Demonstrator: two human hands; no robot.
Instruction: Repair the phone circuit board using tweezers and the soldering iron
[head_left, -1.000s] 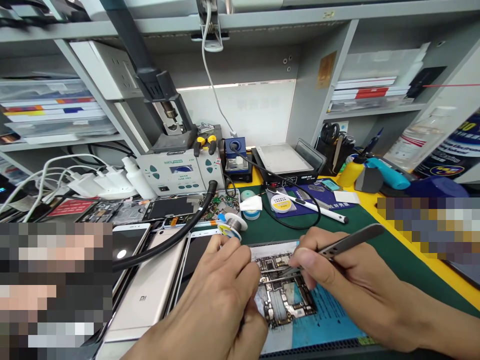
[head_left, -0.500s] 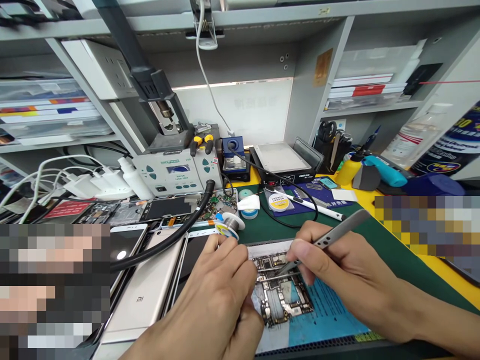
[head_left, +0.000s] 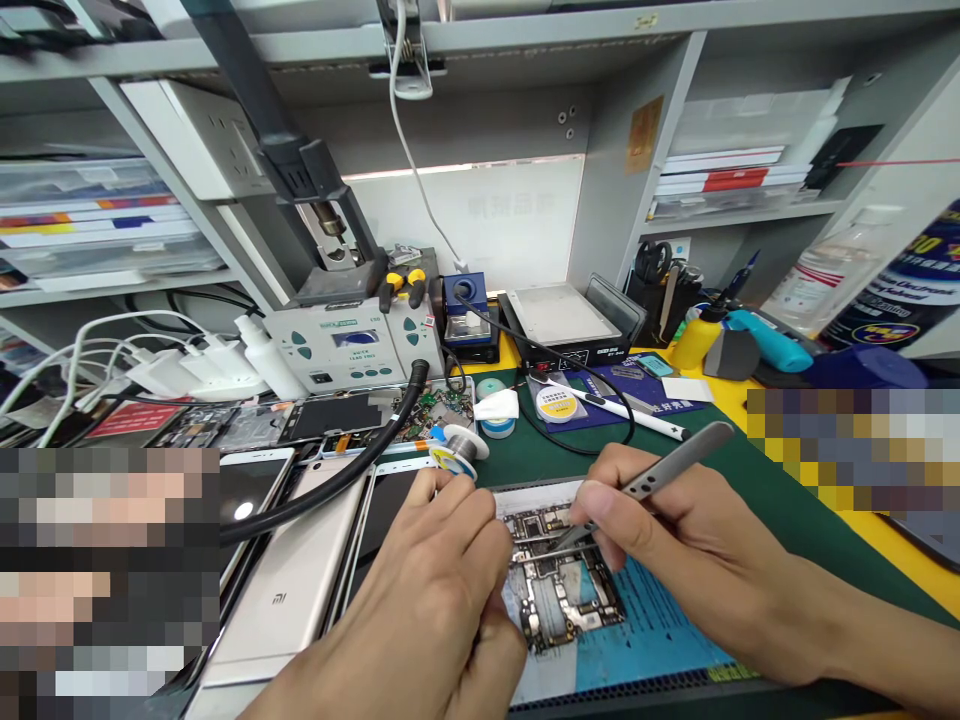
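My right hand is closed in a pen grip on a pair of grey metal tweezers with round holes along the body. Their tips point down onto the upper middle of a phone logic board, which lies on a blue and white sheet. My left hand is curled shut at the board's left edge, its fingertips turned away from view. Two thin silvery strips run from beside it across the board; whether the hand holds them, I cannot tell.
A solder wire spool stands beyond my left hand. Phones lie at the left under a thick black hose. A hot-air station and a heating plate stand behind; a white pen-like tool lies before them.
The tweezers and right hand have shifted very slightly left and down over the board. My left hand keeps its place.
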